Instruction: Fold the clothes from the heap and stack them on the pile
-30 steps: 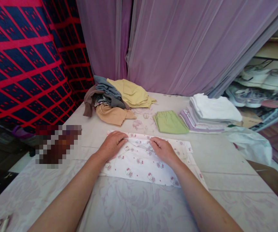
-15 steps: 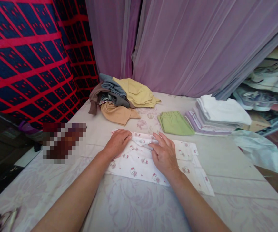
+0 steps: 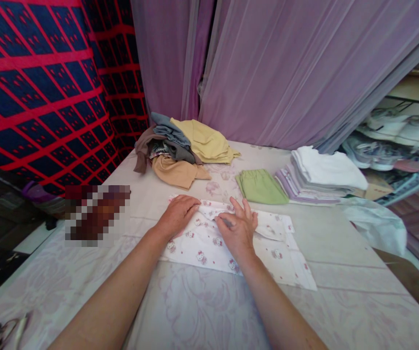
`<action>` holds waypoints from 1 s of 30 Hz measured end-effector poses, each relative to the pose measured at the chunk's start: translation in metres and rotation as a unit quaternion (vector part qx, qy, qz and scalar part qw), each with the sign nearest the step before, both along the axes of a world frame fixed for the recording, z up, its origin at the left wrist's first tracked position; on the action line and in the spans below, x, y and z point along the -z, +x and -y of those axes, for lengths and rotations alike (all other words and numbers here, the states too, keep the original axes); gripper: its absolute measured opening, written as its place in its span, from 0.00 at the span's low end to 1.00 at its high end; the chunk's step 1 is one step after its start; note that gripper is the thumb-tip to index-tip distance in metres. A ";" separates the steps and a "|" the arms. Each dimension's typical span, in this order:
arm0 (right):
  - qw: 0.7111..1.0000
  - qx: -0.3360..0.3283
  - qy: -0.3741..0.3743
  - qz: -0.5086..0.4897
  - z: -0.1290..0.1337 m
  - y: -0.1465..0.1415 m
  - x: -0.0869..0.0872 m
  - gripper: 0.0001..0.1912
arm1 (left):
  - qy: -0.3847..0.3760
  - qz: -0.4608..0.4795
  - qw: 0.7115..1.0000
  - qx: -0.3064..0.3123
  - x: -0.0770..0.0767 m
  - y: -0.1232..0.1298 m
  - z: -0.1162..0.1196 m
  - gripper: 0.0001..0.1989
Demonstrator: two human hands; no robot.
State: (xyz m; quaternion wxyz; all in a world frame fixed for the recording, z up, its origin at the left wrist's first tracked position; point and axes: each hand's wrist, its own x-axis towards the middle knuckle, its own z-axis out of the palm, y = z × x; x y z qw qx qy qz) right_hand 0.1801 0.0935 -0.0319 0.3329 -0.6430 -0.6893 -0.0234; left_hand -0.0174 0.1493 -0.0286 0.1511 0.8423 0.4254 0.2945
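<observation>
A white garment with small pink-and-red cat figures (image 3: 209,248) lies partly folded on the pale flowered sheet, in front of me. My left hand (image 3: 178,216) rests on its upper left part, fingers together and pinching the fabric near the far edge. Over the middle of the same garment is my right hand (image 3: 237,227); its thumb and index fingertip meet at a fold of the cloth, while the other fingers are spread and raised.
Behind lie a loose heap of clothes (image 3: 173,146) with a yellow garment (image 3: 207,141), folded green shorts (image 3: 262,186) and a folded stack topped with white (image 3: 329,167). A shoe rack (image 3: 395,131) stands right; glasses (image 3: 8,330) lie near left.
My right hand has moved slightly left along the garment, its outer fingers now more raised and spread. My left hand has stayed nearly in place.
</observation>
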 end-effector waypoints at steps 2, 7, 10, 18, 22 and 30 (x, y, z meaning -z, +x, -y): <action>0.998 -0.048 0.013 0.026 0.007 -0.001 -0.005 0.09 | 0.001 0.003 1.000 -0.006 0.001 0.000 0.000 0.11; 0.989 -0.126 0.010 0.074 0.018 -0.001 -0.010 0.08 | -0.005 -0.002 1.000 -0.007 -0.002 0.000 0.001 0.15; 0.990 -0.125 0.002 0.066 0.018 0.000 -0.008 0.08 | -0.006 0.001 1.000 0.014 -0.003 -0.002 0.001 0.16; 0.991 -0.131 0.014 0.020 0.022 0.006 -0.006 0.03 | 0.001 -0.013 0.999 0.032 0.005 -0.006 -0.002 0.12; 0.990 -0.134 0.029 0.039 0.020 0.007 -0.006 0.13 | 0.004 -0.006 1.000 0.028 0.006 -0.005 -0.002 0.12; 0.977 -0.183 0.035 0.103 0.012 0.003 -0.010 0.10 | -0.002 -0.008 0.999 0.032 0.003 -0.005 -0.003 0.16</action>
